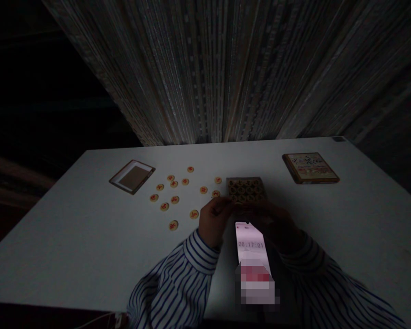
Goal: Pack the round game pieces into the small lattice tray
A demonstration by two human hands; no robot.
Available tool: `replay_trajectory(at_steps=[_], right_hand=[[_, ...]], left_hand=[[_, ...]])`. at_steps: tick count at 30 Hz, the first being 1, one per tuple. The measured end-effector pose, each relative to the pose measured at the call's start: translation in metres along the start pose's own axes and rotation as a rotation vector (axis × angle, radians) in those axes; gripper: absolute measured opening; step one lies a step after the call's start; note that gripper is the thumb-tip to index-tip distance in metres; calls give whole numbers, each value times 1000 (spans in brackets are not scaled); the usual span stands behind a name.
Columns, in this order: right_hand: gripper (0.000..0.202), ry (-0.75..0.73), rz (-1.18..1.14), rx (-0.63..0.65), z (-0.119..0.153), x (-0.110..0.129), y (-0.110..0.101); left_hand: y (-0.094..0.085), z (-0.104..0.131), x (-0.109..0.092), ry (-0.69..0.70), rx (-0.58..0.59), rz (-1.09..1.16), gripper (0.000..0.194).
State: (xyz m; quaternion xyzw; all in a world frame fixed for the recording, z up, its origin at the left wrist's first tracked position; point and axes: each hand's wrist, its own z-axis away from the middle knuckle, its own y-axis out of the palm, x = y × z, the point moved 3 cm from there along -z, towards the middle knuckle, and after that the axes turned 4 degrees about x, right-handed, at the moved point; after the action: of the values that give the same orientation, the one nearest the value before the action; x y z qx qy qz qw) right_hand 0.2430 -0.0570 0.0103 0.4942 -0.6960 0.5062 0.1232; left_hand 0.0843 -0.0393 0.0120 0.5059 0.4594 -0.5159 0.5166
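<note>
A small shallow box (247, 182) of xiangqi pieces, set in rows, lies before me. My left hand (215, 221) reaches its near edge, thumb and fingers closed together around what looks like the pale rim of a xiangqi piece (239, 204). Close against it from the right, my right hand (277, 226) bends over the same edge; its fingers are dark and partly hidden. Several loose round xiangqi pieces (174, 199) with red characters are scattered left of the box. One piece (216, 194) lies just beyond my left hand.
A lit phone (251, 249) showing a timer lies below my hands. At the far left rests an open box lid or tray (132, 177); at the far right is a printed flat box (310, 167). A striped curtain (205, 73) hangs behind the white table (89, 237).
</note>
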Motion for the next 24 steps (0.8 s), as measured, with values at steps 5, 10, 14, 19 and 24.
replay_trajectory(at_steps=[5,10,14,19,24], right_hand=[[23,12,-7,-2,-3,5,-1],[22,13,-6,-44,-1,2,-1],[22,28,-52,-41,-1,1,0],[22,44,-84,-55,0,0,0],[20,112,-104,-102,3,-3,2]], left_hand=[[1,0,3,13,21,12,14],[2,0,6,3,44,31,15],[3,0,7,-14,64,58,17],[3,1,5,-29,87,73,17],[5,2,4,-54,122,139,17]])
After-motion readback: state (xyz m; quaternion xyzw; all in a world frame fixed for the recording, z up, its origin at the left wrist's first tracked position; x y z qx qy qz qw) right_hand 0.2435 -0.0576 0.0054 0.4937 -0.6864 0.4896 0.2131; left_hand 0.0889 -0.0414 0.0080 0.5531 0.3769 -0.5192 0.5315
